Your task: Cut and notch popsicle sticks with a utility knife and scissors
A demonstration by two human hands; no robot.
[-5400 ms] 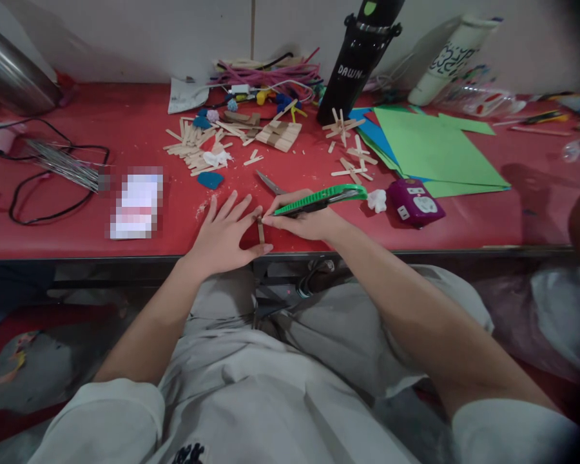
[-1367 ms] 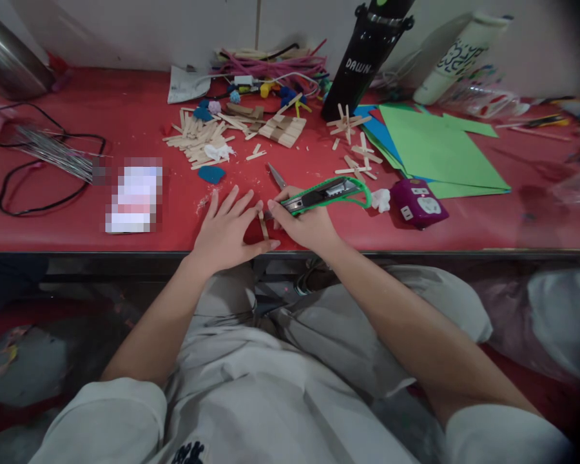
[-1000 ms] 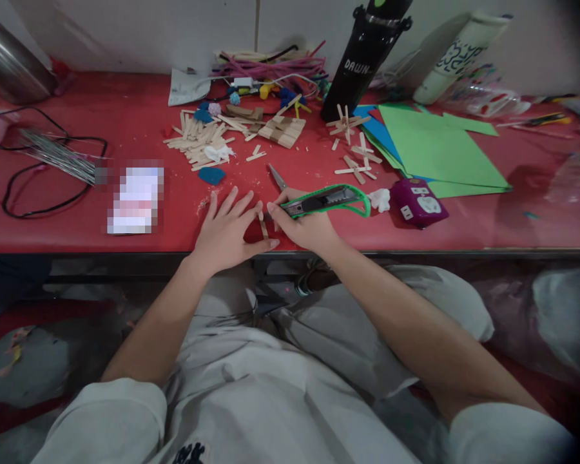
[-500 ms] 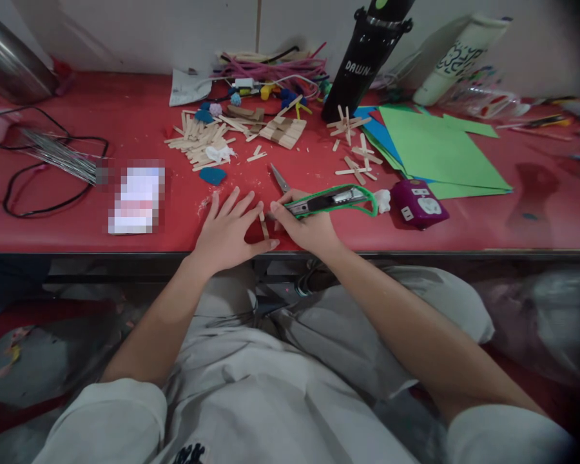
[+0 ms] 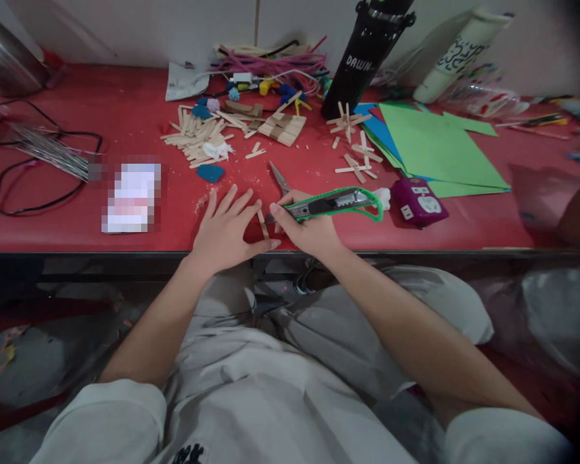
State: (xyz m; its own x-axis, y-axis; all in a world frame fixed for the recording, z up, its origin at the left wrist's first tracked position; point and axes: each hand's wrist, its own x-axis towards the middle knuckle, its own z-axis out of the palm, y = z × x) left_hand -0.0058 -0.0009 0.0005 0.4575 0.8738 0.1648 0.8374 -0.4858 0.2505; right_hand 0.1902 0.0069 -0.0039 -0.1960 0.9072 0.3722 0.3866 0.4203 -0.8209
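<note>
My left hand (image 5: 225, 229) lies spread on the red table, its index finger and thumb at either end of a small wooden craft stick (image 5: 263, 225). My right hand (image 5: 307, 225) is closed round a green-edged utility knife (image 5: 336, 203), whose blade end points left, close beside the stick. Whether the blade touches the wood cannot be made out. Just beyond my right hand, a pair of scissors (image 5: 279, 177) lies with its metal tip showing; the rest is hidden. Farther off is a pile of craft sticks (image 5: 200, 138) with a white scrap on it.
Left of my hands lie a blurred-out phone (image 5: 132, 196) and a bundle of wires (image 5: 48, 149). To the right are a purple power adapter (image 5: 419, 203), green paper sheets (image 5: 439, 148) and stick stars (image 5: 348, 121). A black bottle (image 5: 365, 61) stands at the back.
The knife's handle end has swung slightly, with both hands staying almost in place. A dark rounded shape has come in at the table's right edge. The view has shifted a little.
</note>
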